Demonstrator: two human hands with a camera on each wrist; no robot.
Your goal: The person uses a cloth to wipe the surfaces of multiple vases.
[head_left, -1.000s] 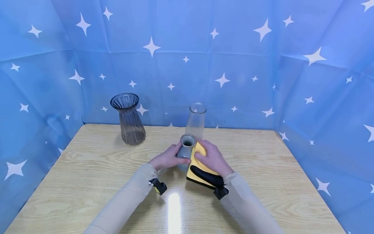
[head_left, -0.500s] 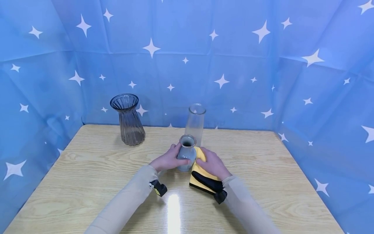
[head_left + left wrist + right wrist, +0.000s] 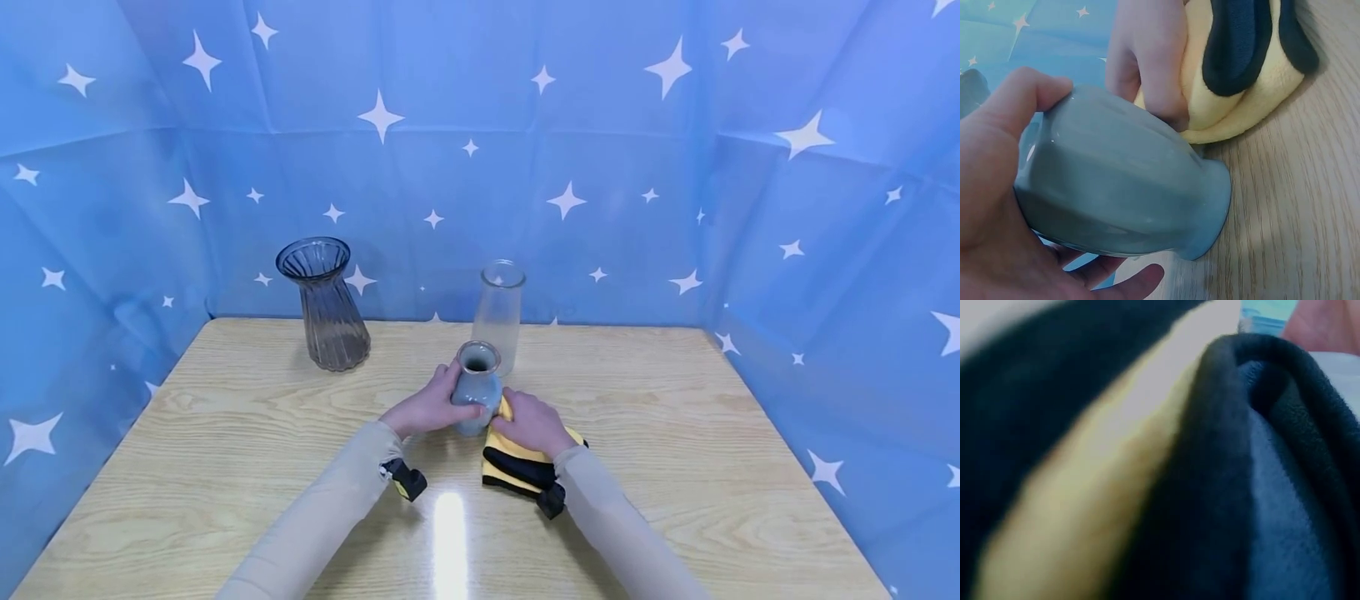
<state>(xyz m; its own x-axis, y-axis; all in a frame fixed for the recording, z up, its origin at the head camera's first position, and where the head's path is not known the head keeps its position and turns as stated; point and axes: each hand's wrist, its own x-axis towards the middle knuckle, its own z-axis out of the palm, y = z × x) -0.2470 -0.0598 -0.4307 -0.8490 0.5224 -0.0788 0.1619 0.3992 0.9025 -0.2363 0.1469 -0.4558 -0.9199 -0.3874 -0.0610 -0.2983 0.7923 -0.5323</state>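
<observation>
A small blue-grey glazed vase (image 3: 477, 390) with a narrow neck stands upright on the wooden table. My left hand (image 3: 431, 406) grips it from the left, thumb across the near side of its body. On the vase's right, my right hand (image 3: 531, 423) holds a folded yellow cloth (image 3: 501, 472) with black edging against the lower body. In the left wrist view the right fingers (image 3: 1163, 94) press the cloth close to the vase's base. Cloth folds (image 3: 1172, 450) fill most of the right wrist view and hide the right hand's fingers there.
Just behind the small vase stands a tall clear glass vase (image 3: 498, 317). A dark ribbed glass vase (image 3: 333, 312) stands at the back left. The wooden table (image 3: 675, 467) ends at a blue curtain (image 3: 420, 75) with white stars, on the back and both sides.
My right hand has slid down the right side of the small vase with the cloth, from near the neck to the lower body. The left hand keeps its grip.
</observation>
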